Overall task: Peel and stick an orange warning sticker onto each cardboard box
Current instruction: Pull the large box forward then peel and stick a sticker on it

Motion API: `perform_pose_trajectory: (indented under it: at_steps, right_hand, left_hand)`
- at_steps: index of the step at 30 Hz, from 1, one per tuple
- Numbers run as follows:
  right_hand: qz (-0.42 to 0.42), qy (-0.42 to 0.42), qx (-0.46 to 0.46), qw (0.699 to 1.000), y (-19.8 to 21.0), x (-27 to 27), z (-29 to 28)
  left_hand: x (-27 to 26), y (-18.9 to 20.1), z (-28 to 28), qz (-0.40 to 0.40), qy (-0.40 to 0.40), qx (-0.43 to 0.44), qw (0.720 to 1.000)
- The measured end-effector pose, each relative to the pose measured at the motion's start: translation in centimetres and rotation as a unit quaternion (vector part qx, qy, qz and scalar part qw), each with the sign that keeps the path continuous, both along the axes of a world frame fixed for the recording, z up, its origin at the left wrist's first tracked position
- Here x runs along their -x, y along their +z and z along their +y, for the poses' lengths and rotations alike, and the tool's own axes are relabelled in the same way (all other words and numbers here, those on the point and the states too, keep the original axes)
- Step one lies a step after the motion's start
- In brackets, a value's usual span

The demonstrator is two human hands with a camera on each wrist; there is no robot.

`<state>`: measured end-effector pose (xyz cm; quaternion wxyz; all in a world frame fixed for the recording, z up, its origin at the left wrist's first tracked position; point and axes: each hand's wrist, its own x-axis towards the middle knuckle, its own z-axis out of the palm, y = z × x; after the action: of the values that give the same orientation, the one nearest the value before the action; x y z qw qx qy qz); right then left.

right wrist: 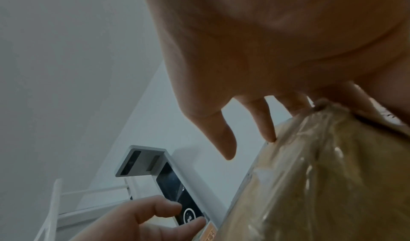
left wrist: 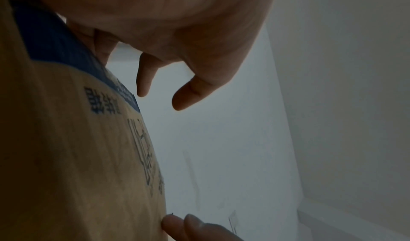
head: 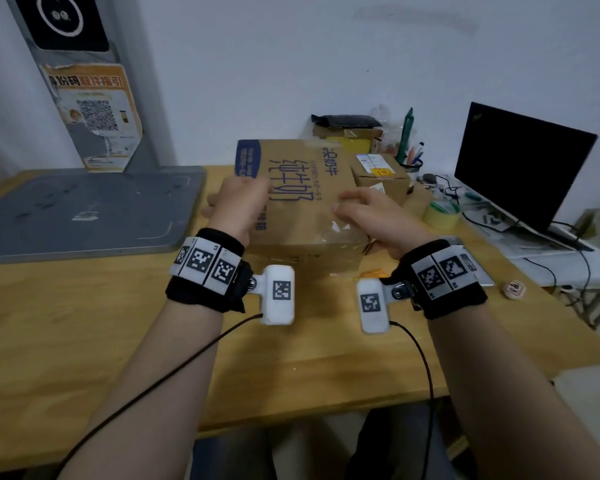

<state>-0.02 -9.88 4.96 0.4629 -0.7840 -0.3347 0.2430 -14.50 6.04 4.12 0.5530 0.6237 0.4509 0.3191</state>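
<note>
A large cardboard box (head: 302, 202) with blue print and a taped near corner lies in the middle of the wooden table (head: 118, 323). My left hand (head: 239, 206) rests at its left side; two of its fingers (left wrist: 144, 76) hang free while others touch the blue print of the box (left wrist: 66, 139). My right hand (head: 371, 213) lies spread over the right side, a fingertip (right wrist: 269, 136) touching the taped box (right wrist: 321, 174). A scrap of orange sticker (head: 371, 273) shows by the box's near right corner. A smaller box (head: 381, 178) behind carries an orange sticker (head: 383, 172).
A grey platform (head: 84, 209) with an upright column and orange poster (head: 94, 116) fills the left. Back right hold stacked small boxes (head: 347, 133), a pen cup (head: 411, 161), tape rolls (head: 444, 216), cables and a dark laptop (head: 520, 168). A round token (head: 514, 289) lies near the right edge.
</note>
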Motion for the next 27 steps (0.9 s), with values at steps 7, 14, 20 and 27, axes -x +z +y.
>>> perform_pose_trajectory:
  at_steps: [7, 14, 20, 27]
  right_hand:
    - [0.019, -0.007, 0.024, 0.999, -1.2, -1.4, -2.6]
    - [0.047, 0.003, 0.069, 0.996, -3.4, -2.7, -2.7]
    - [0.012, -0.069, 0.12, 0.99, -4.6, -6.7, -4.0]
    - [-0.142, -0.096, 0.242, 0.955, -5.5, -12.5, -4.3]
  left_hand:
    - [-4.6, -4.5, 2.4, 0.059, -0.031, 0.015, 0.998]
    - [-5.6, -7.3, 3.8, 0.101, -0.059, 0.023, 0.993]
    - [-4.0, -2.2, -2.8, 0.169, -0.05, -0.079, 0.981]
    - [-8.3, 0.1, -6.8, 0.045, -0.174, -0.136, 0.974]
